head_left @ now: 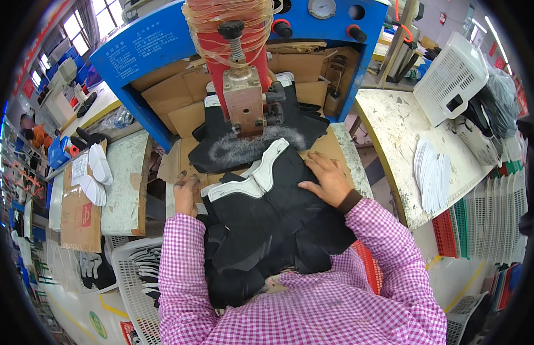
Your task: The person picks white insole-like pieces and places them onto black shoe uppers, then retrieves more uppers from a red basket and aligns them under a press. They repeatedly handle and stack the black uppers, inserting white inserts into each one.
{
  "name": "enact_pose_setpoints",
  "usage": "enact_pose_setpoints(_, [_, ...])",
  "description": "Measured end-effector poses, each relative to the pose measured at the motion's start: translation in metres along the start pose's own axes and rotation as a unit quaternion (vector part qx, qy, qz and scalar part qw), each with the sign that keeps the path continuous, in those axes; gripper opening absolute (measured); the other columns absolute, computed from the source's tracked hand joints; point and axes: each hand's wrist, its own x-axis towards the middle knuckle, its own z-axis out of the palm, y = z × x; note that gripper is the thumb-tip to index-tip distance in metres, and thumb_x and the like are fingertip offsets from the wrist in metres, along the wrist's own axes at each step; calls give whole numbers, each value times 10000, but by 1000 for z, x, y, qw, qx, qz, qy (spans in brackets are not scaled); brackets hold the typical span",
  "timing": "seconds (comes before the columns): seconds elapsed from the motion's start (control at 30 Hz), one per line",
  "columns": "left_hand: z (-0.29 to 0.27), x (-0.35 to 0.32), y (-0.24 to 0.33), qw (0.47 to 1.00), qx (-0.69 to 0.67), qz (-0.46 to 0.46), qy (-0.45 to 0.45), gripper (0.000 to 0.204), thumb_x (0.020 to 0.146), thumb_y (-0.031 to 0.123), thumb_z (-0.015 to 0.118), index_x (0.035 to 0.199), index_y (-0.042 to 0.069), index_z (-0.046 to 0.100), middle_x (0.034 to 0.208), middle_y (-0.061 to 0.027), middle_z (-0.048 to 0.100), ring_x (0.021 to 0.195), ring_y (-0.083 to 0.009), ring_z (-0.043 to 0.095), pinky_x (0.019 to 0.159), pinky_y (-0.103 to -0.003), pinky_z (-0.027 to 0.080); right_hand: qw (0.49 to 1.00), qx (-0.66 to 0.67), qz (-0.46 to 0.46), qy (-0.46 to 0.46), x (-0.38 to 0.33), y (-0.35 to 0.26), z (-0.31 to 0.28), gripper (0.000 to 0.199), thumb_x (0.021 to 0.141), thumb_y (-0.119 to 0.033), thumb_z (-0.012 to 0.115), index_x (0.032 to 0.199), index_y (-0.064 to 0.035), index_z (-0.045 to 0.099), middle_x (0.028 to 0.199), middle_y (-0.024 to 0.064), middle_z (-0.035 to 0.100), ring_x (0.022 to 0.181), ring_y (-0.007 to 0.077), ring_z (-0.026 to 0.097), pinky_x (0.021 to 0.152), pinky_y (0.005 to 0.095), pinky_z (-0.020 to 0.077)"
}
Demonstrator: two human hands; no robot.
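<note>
A stack of black sheet pieces lies between my forearms and reaches down to my body. Along its far edge runs a white curved strip with a notch in the middle. My right hand is open on the stack's right side, fingers spread and palm down. Just off the left end of the white strip is my left hand, its fingers loosely bent and a little apart; no held thing shows in it. Under the press head, more black pieces with a dusty grey patch rest in the blue machine.
The blue machine frame rises ahead, with cardboard lining inside. White insole-shaped pieces and a white plastic basket sit on the right table. At left are white cut pieces and a basket holding black-and-white pieces.
</note>
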Motion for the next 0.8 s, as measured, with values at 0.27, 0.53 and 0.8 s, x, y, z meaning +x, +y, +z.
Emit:
enact_pose_setpoints(0.27, [-33,-55,32,994,29,98,-28,288,837,-17,578,1125,-33,567,1085,-103,622,1008,-160,584,926,-267,432,985,142,92,-15,-7,-41,-26,563,668,-173,805,1133,-47,515,936,63,587,922,229,553,900,376,346])
enact_pose_setpoints(0.53, [-69,-97,47,970,61,38,-232,404,760,-69,518,1160,-45,563,1130,-137,638,1065,-200,592,955,-297,422,812,542,199,-85,-51,-47,-116,358,741,25,706,1083,21,600,993,78,631,921,166,604,828,289,484])
enact_pose_setpoints(0.8, [-30,-172,42,872,-5,122,-474,655,815,18,646,1395,36,343,1431,-142,382,1290,-270,417,1032,-406,396,813,496,295,-74,-22,-34,-83,349,835,-84,667,1151,27,569,1010,71,654,898,129,626,795,255,507])
